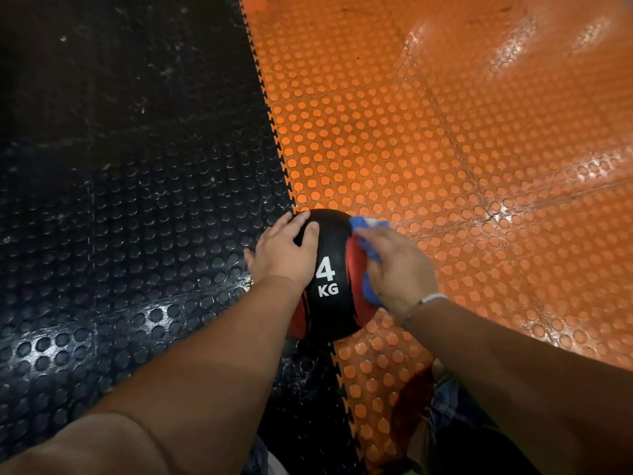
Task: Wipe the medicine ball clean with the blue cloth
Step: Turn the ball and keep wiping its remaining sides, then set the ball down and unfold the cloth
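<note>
A black studded floor mat point(120, 200) fills the view from 7 to 11 o'clock. An orange studded mat point(445, 132) covers 12 to 5 o'clock, shiny toward 2 o'clock. Their toothed seam point(274, 132) runs from 12 toward 6 o'clock.

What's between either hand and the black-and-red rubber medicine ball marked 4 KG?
Only the blue cloth: the right hand holds it against the right side of the medicine ball. The left hand rests directly on its upper left, nothing visible between.

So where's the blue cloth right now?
In the head view, the blue cloth is on the right side of the medicine ball, held against it by the right hand, over the orange mat.
</note>
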Demonstrator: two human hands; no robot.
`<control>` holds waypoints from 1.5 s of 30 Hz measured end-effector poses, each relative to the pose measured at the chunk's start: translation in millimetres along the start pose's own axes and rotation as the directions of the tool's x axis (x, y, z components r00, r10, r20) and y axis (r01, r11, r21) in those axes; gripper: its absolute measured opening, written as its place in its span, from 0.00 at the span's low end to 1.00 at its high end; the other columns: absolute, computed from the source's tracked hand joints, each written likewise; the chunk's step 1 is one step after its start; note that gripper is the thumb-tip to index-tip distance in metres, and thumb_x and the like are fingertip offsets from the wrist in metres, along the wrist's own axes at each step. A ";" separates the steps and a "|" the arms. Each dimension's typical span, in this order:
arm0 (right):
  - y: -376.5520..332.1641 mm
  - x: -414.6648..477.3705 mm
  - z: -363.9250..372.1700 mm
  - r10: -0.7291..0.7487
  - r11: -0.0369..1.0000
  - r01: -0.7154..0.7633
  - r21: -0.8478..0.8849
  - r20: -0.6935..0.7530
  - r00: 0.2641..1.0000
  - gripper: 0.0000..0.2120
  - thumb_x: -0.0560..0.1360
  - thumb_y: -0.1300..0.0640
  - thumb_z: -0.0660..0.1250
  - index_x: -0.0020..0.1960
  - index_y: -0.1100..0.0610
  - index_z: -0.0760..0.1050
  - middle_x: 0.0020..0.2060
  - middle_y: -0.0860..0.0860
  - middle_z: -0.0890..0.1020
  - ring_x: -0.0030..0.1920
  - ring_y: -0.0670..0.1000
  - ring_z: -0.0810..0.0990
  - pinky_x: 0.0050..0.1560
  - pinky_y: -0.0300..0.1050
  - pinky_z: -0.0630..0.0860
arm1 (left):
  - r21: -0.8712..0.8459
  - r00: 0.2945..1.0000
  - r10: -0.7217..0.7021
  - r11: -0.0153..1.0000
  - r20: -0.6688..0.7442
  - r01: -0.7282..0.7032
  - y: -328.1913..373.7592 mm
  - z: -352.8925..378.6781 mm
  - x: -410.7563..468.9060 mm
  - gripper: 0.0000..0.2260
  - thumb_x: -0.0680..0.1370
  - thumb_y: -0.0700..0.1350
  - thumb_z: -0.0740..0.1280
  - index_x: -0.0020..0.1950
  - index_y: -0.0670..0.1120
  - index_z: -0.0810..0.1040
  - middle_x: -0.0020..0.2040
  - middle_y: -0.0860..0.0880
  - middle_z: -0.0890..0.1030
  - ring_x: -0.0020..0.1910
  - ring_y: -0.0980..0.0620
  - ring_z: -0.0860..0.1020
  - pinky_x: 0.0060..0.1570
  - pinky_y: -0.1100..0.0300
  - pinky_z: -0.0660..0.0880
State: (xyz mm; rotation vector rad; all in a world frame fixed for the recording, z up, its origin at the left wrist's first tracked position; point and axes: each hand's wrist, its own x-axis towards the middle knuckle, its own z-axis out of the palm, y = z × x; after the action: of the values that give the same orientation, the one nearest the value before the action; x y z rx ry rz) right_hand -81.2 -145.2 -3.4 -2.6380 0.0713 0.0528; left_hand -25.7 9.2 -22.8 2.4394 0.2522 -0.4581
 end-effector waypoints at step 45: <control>15.8 34.0 -49.9 0.476 0.567 -0.527 0.633 0.270 0.837 0.17 0.70 0.46 0.65 0.44 0.61 0.75 0.37 0.63 0.75 0.36 0.61 0.73 0.41 0.54 0.72 | 0.254 0.994 0.111 0.961 0.005 -0.109 8.1 -19.2 -20.8 0.17 0.80 0.56 0.56 0.68 0.59 0.72 0.67 0.54 0.69 0.66 0.48 0.66 0.65 0.50 0.60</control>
State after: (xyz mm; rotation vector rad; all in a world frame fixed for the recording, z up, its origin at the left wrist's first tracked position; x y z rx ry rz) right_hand -46.9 -184.4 31.0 -1.7737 0.6948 0.2607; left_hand -37.4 13.5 3.9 2.6892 0.0631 -0.4528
